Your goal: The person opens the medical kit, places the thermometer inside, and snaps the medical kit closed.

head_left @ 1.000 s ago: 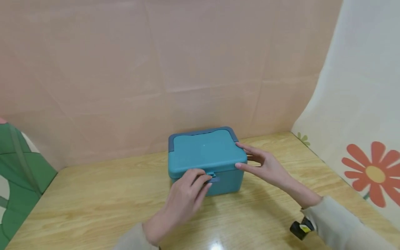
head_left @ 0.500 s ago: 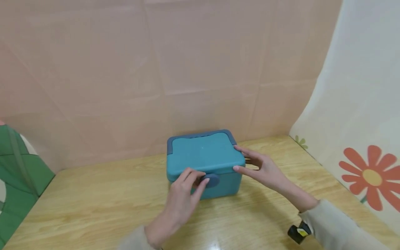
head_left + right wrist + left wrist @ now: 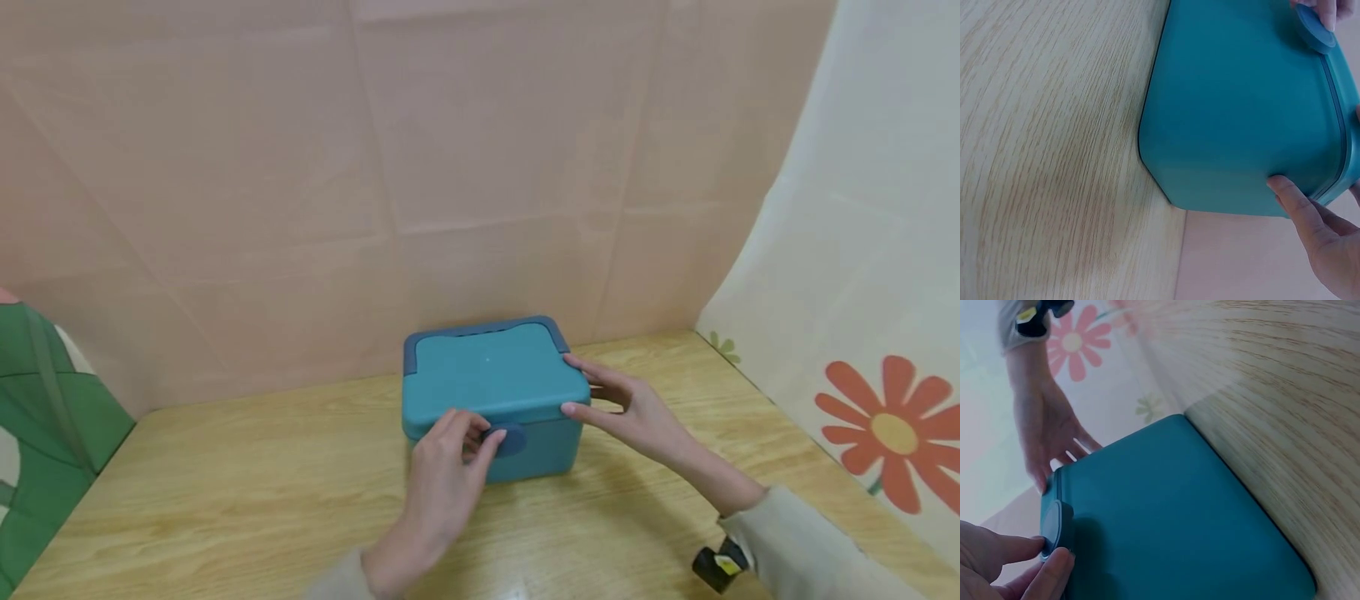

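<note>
A teal storage box (image 3: pixel 487 371) with its lid down stands on the table, a blue handle (image 3: pixel 558 335) folded flat along the lid's back. On its front face sits a rounded dark blue latch (image 3: pixel 513 440). My left hand (image 3: pixel 442 483) pinches the latch's left end between thumb and fingers; the left wrist view shows the fingertips on the latch (image 3: pixel 1054 526) up close. At the box's right end my right hand (image 3: pixel 637 412) touches it with spread fingers, thumb at the front corner of the lid. One finger (image 3: pixel 1291 194) lies straight against the side wall in the right wrist view.
The wood-grain table (image 3: pixel 262 483) reaches to a pinkish cloth backdrop (image 3: pixel 300 208) right behind the box. White cloth with a red flower (image 3: pixel 892 433) borders the right side, green cloth (image 3: pixel 52 433) the left. A black strap-on device (image 3: pixel 720 564) sits at my right wrist.
The latch, first seen nearly edge-on, has swung to show its rounded face on the box front. My left hand has shifted from over it to its left end. The right hand stays put.
</note>
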`<control>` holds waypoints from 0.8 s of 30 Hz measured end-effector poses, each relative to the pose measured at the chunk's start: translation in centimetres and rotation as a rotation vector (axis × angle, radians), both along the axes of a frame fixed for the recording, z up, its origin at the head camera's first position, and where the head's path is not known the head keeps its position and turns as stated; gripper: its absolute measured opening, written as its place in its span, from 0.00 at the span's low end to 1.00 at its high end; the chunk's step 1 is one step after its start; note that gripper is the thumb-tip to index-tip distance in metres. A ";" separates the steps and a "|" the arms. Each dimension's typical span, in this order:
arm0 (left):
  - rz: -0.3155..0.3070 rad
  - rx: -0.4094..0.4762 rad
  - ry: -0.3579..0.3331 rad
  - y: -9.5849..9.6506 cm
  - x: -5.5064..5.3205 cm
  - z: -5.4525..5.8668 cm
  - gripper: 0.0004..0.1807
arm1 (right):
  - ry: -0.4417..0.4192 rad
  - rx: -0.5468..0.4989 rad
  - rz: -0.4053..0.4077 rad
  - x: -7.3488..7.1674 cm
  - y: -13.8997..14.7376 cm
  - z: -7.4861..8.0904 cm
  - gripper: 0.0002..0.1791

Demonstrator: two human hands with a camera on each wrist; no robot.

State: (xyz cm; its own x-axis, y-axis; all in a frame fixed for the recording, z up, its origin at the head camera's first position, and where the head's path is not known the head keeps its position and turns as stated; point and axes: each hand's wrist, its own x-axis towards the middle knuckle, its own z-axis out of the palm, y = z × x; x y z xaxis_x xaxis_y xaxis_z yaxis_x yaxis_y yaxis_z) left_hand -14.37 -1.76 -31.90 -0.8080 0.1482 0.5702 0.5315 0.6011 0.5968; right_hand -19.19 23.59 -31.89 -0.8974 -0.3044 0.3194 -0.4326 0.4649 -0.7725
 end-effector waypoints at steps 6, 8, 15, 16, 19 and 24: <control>0.015 -0.027 0.021 0.1 0.0 0.1 0.06 | 0.002 0.001 0.000 0.0 0.0 0.0 0.34; 0.015 -0.066 0.053 0.1 0.0 0.1 0.07 | 0.002 0.001 0.000 0.0 0.0 0.0 0.34; -0.004 -0.236 0.171 0.0 0.3 0.1 0.08 | 0.012 0.002 -0.002 0.0 0.1 -0.1 0.33; -0.003 -0.253 0.186 0.0 0.2 0.1 0.07 | 0.012 0.002 -0.001 0.0 0.1 -0.1 0.33; 0.003 -0.301 0.238 0.1 0.2 0.0 0.07 | 0.014 -0.002 0.000 -0.1 0.1 -0.1 0.33; 0.008 -0.359 0.326 0.1 -0.1 -0.3 0.07 | 0.013 -0.003 -0.002 -0.1 0.1 -0.3 0.33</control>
State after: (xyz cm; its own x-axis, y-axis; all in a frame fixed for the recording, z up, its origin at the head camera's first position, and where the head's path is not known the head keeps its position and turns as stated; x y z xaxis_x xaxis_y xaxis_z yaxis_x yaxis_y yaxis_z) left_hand -14.45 -1.65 -32.22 -0.5977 0.3768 0.7077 0.6511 0.7432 0.1542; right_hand -19.30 23.70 -32.14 -0.8939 -0.3016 0.3318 -0.4415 0.4634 -0.7683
